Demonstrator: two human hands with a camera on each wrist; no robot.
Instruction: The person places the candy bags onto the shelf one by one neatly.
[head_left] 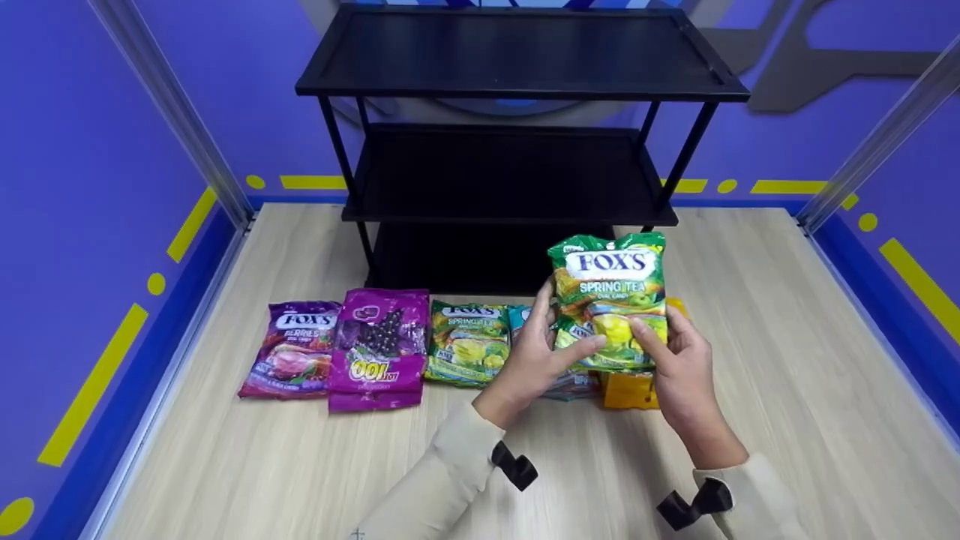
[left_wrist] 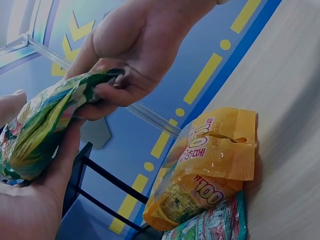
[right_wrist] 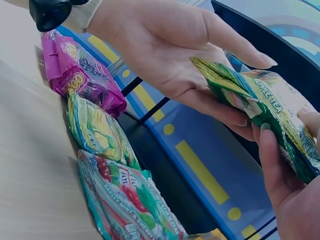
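A green Fox's Spring Tea candy bag (head_left: 609, 300) is held upright above the table, its printed front facing me. My left hand (head_left: 536, 352) grips the bag's left side, thumb across the front and fingers behind. My right hand (head_left: 684, 367) grips the lower right side, its thumb pressing the front. In the left wrist view, the held bag (left_wrist: 45, 125) appears edge-on between the left hand (left_wrist: 35, 205) and right hand (left_wrist: 145, 45). The right wrist view shows the bag (right_wrist: 270, 105) between the left hand (right_wrist: 170, 55) and right hand (right_wrist: 285, 195).
On the table (head_left: 225, 457), a Fox's Berries bag (head_left: 291, 352), purple candy bag (head_left: 379, 349), another Spring Tea bag (head_left: 466, 345), teal bag (right_wrist: 130, 195) and orange bag (left_wrist: 205, 160) form a row. Behind them stands a black three-tier shelf (head_left: 510, 172). Blue walls (head_left: 90, 187) enclose the table.
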